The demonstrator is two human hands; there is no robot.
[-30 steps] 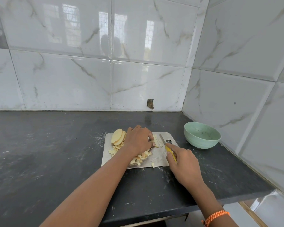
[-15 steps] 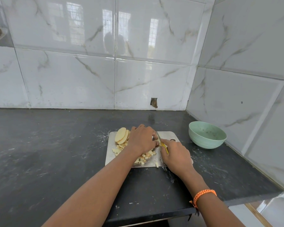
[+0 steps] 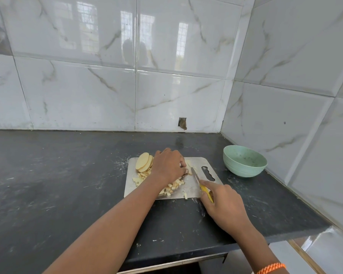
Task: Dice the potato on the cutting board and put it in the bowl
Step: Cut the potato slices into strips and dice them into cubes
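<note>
Potato strips (image 3: 189, 165) pinned under curled left hand (image 3: 169, 165); right hand (image 3: 224, 204) grips knife (image 3: 201, 183).

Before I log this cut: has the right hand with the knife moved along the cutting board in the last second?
Yes. The right hand swung in toward the left hand, then drew back to the cutting board's near right corner, knife gripped.
</note>
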